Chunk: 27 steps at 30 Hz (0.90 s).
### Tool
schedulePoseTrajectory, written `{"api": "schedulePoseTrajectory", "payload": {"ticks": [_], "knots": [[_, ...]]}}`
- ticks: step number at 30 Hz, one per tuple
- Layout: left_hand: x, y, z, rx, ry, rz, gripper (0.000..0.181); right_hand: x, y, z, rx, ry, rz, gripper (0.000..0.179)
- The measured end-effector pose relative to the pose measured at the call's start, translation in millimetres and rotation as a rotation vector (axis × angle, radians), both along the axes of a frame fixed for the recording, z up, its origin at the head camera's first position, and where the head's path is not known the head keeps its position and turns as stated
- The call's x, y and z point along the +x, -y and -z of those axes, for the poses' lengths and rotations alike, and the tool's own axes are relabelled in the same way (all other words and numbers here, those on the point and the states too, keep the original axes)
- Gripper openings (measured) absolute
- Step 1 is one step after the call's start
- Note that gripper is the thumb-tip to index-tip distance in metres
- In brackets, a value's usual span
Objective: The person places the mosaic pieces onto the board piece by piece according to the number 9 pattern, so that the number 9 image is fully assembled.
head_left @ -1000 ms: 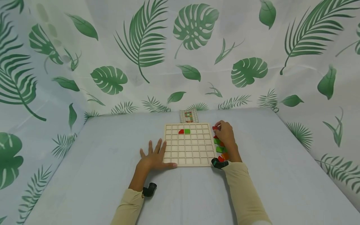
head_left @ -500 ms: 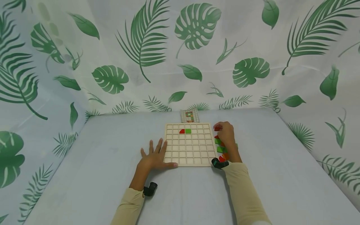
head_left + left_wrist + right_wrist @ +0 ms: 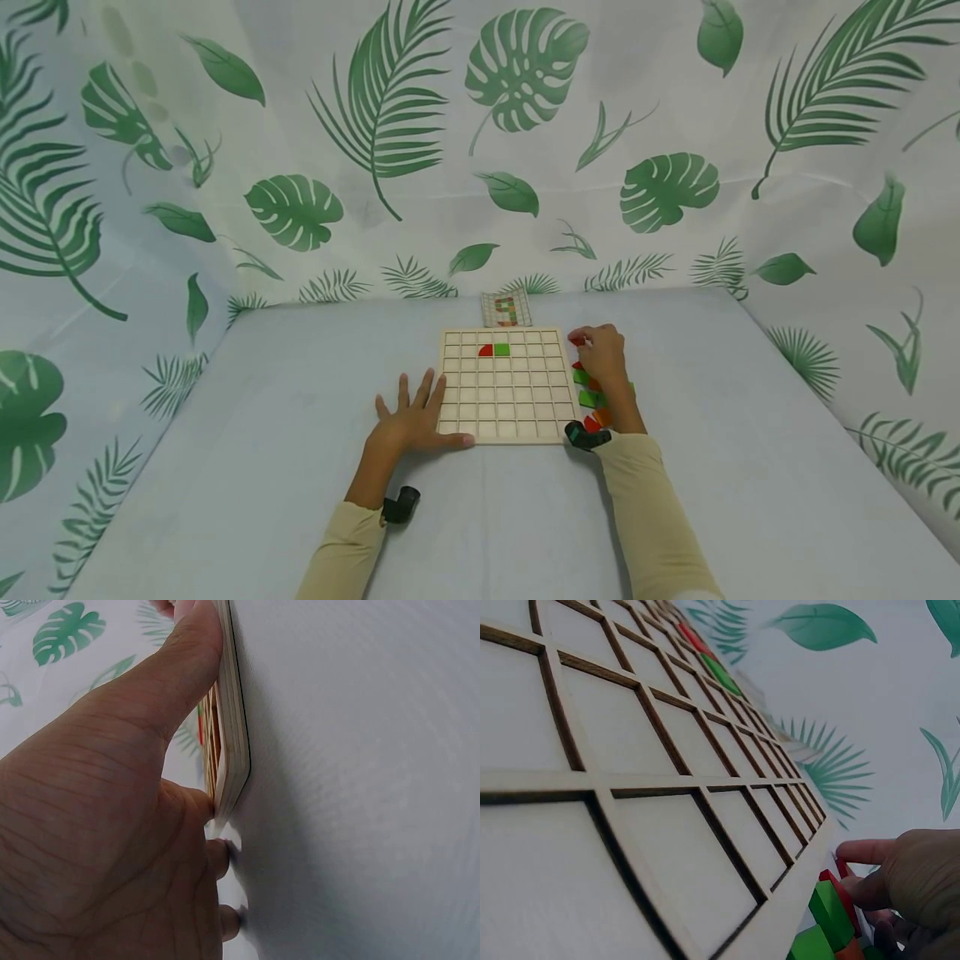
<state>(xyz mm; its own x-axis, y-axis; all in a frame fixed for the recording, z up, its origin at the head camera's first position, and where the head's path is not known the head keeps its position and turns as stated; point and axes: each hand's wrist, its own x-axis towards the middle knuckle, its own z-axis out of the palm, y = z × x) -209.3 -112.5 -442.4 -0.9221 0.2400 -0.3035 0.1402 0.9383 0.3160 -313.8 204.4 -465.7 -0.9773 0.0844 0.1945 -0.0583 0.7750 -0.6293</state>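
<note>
A wooden grid board (image 3: 504, 389) lies on the table between the hands, with a red quarter-round tile (image 3: 487, 351) and a green square tile (image 3: 502, 350) side by side in its upper cells. My left hand (image 3: 408, 426) rests at the board's lower left corner, fingers spread; in the left wrist view its thumb (image 3: 187, 660) lies along the board's edge. Beyond the board's upper right side, my right hand (image 3: 604, 354) pinches a small red tile (image 3: 842, 868) between thumb and index finger. The fingers partly hide that tile's shape.
Several loose green tiles (image 3: 588, 399), orange tiles (image 3: 602, 417) and red tiles (image 3: 592, 424) lie along the board's right side, partly under the right wrist. A pattern card (image 3: 506, 309) stands behind the board. Leaf-printed cloth (image 3: 480, 150) rises behind the table (image 3: 247, 417).
The right hand's fingers have shifted slightly, and the red tile they hold has turned and shows less of its face. The left hand stays in place on the board.
</note>
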Motion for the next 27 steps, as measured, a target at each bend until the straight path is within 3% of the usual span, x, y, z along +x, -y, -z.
{"api": "schedulePoseTrajectory", "payload": {"ticks": [10, 27], "knots": [[-0.7, -0.3, 0.7, 0.001, 0.006, 0.004, 0.111, -0.3, -1.2, 2.3, -0.031, 0.039, 0.045, 0.034], [-0.1, -0.2, -0.5, -0.007, 0.010, 0.004, 0.111, 2.8, 1.6, -0.7, 0.001, 0.035, 0.021, 0.025]]}}
